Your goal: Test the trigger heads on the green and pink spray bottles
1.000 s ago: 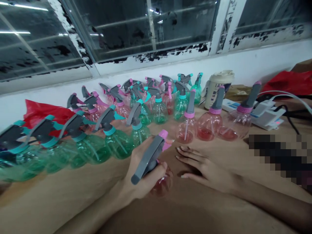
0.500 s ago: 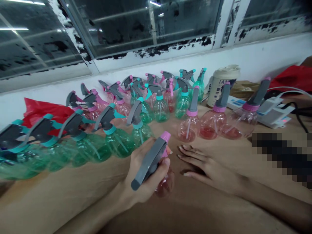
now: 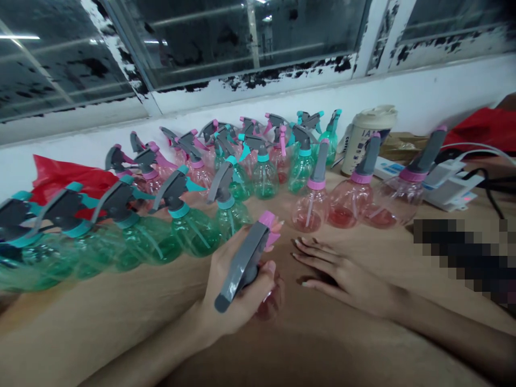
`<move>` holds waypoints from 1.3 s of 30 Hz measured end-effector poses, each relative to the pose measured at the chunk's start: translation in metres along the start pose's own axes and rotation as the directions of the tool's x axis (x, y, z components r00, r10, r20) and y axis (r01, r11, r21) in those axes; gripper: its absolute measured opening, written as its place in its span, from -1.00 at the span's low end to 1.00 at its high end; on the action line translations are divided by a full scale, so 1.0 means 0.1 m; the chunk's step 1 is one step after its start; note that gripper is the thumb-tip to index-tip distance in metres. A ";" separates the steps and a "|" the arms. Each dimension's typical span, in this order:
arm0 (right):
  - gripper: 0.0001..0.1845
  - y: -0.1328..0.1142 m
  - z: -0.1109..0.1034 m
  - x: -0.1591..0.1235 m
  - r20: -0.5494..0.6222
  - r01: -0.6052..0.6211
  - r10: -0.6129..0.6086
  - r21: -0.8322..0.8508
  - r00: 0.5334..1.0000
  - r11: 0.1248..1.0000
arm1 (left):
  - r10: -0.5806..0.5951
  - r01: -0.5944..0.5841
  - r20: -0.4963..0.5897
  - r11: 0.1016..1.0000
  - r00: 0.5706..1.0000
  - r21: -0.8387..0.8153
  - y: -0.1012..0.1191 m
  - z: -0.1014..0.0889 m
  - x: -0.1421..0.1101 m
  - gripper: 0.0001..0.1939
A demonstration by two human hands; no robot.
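Observation:
My left hand (image 3: 234, 290) is wrapped round the neck of a pink spray bottle (image 3: 245, 263) with a grey head and a pink nozzle. Part of its clear pink body shows below my fingers, and the nozzle points away from me. My right hand (image 3: 338, 271) lies flat on the table with its fingers spread, holding nothing. Just beyond it stand three pink spray bottles (image 3: 309, 207) with a little red liquid inside. A row of green spray bottles (image 3: 195, 231) with turquoise collars runs off to the left.
Several more pink and green bottles (image 3: 265, 174) crowd along the wall under the window. A paper coffee cup (image 3: 365, 140), a white power strip (image 3: 451, 188) with cables and a red plastic bag (image 3: 484, 129) are at the right. Another red bag (image 3: 66, 180) sits at the left.
My left hand, still round the pink spray bottle, has shifted slightly left and its fingers have moved at the trigger. My right hand has stayed flat on the table.

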State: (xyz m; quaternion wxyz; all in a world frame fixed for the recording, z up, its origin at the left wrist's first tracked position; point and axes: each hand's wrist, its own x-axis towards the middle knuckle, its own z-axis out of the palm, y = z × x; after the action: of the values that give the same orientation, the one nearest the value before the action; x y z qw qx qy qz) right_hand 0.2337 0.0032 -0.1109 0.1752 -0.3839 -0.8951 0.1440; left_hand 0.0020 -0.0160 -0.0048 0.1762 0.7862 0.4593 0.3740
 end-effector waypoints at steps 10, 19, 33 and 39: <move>-0.44 -0.02 -0.01 0.00 -0.009 -0.019 0.019 0.036 1.000 0.999 | -0.011 0.011 0.001 0.994 1.000 -0.112 0.01 0.00 0.00 -0.68; -0.44 0.00 0.00 0.00 0.002 -0.015 0.015 0.047 1.000 0.999 | -0.053 0.079 0.152 0.982 0.987 -0.169 0.01 -0.07 0.06 -0.81; -0.43 -0.01 0.02 -0.01 -0.017 -0.029 0.030 0.074 0.999 0.997 | -0.056 0.081 0.169 0.986 0.984 -0.144 0.01 -0.09 0.06 -0.78; -0.42 -0.01 0.02 -0.02 -0.003 -0.030 0.030 0.048 1.000 0.998 | -0.047 0.060 0.080 0.984 0.996 -0.170 0.01 -0.06 0.05 -0.84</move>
State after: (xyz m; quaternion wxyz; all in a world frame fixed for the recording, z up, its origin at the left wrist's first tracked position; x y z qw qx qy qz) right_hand 0.2334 0.0013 -0.1124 0.1840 -0.3933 -0.8851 0.1673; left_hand -0.0002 -0.0132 0.0018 0.2710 0.7691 0.4390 0.3774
